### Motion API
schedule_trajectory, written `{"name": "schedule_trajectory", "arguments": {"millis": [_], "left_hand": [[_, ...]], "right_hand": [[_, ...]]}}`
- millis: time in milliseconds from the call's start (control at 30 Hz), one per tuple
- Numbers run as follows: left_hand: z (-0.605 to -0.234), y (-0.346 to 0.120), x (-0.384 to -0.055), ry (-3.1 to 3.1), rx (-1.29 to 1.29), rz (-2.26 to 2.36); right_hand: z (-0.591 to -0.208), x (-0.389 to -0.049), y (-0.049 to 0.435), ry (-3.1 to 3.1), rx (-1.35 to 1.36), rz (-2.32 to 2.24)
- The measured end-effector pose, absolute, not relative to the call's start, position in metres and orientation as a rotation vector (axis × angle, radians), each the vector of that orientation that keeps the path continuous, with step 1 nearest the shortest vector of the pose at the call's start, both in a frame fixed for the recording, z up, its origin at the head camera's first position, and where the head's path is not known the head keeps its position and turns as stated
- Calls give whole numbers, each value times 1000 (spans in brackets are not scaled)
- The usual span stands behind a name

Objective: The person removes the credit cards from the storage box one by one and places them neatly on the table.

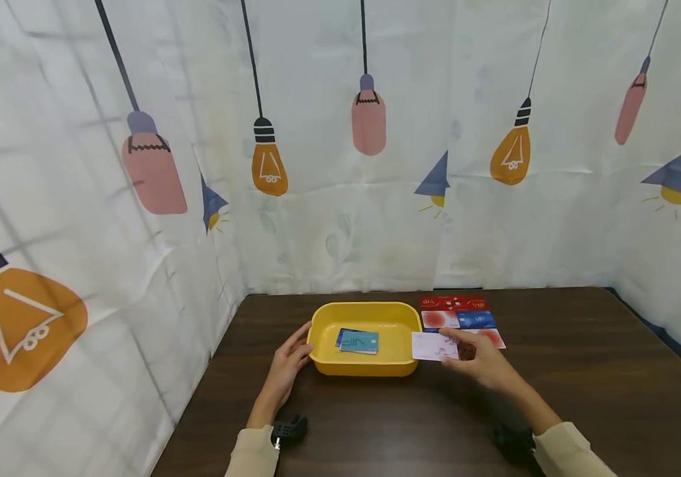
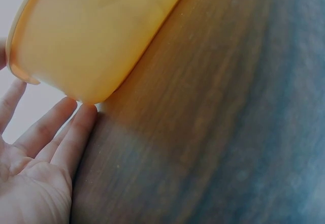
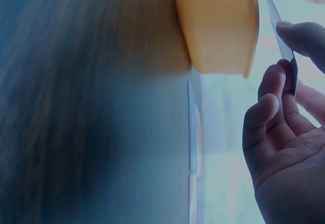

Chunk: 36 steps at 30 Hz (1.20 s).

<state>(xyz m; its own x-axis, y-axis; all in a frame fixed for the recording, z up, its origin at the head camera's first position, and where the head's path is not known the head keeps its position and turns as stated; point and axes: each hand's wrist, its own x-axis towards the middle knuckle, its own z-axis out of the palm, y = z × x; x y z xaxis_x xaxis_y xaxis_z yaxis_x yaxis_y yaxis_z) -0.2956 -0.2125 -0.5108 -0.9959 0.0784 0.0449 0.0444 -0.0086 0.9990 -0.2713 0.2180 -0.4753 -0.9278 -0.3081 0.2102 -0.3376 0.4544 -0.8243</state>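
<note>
A yellow plastic basin (image 1: 366, 368) stands on the dark table, with blue and teal cards (image 1: 359, 342) overlapping inside it. My left hand (image 1: 285, 368) touches the basin's left end; in the left wrist view its fingers (image 2: 43, 131) reach out fairly straight against the basin's wall. Between thumb and fingers my right hand (image 1: 483, 361) pinches a pale card (image 1: 430, 346) with a small dark pattern. That card is raised by the basin's right rim, and the right wrist view shows the card (image 3: 277, 28) nearly edge-on.
Behind the right hand lie several cards, among them a red card (image 1: 454, 303), a blue card (image 1: 475, 320) and a white card with a red circle (image 1: 436, 319). The hand partly covers the group. A white curtain (image 1: 340, 232) with printed lamps hangs behind the table.
</note>
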Motion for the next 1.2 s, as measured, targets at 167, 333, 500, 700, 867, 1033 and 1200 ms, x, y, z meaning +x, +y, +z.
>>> {"name": "schedule_trajectory", "arguments": {"millis": [167,333,500,700,867,1033,1200], "left_hand": [[-510,-213,-295,2212,130,2195],[-509,-213,-296,2220,113,2201],[-510,-212,-295,2207,138,2205],[-509,-212,-296,2204,140,2224],[-507,-212,-297,2218,140,2201],[-506,-212,-297,2214,134,2201],[-508,-211,-297,2207,120,2205]], "right_hand": [[-478,-271,229,-2666,579,1530],[-480,-275,239,-2672,579,1520],[-481,-278,251,-2725,584,1465],[-484,-283,260,-2816,611,1359],[-486,-285,262,-2896,626,1339],[-488,-286,262,-2947,621,1352],[-491,-286,262,-2981,630,1349]]}}
